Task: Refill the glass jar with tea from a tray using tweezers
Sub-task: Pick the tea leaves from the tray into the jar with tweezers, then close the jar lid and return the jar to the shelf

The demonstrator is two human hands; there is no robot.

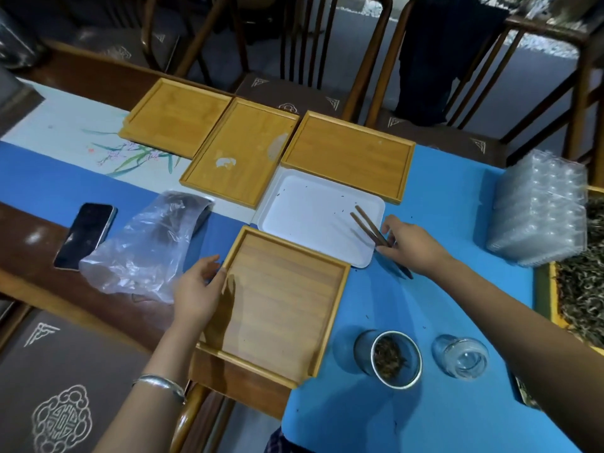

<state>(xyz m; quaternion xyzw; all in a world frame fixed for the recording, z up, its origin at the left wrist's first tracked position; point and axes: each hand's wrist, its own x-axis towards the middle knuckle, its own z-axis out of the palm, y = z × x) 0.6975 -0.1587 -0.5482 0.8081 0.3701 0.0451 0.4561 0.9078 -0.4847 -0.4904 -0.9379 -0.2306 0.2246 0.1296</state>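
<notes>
Blue matting covers the long surface (441, 289), with dark wooden chairs (327, 44) along its far side. Near the front edge stands the round glass jar (392, 358), open-topped and holding a layer of dark loose tea, with a clear glass lid (461, 356) just beside it on the right. Beyond it lies the white plastic tray (313, 220), bare but for a few scattered tea specks. The right hand (415, 246) pinches the dark wooden tweezers (372, 230) at the tray's right rim, their tips spread apart over the white. The left hand (196, 292) rests with relaxed, straight fingers against the left rim of a light bamboo tray (281, 305). Three more bamboo trays (242, 148) sit farther back; a black phone (86, 235) and crumpled clear plastic bag (147, 246) lie left.
</notes>
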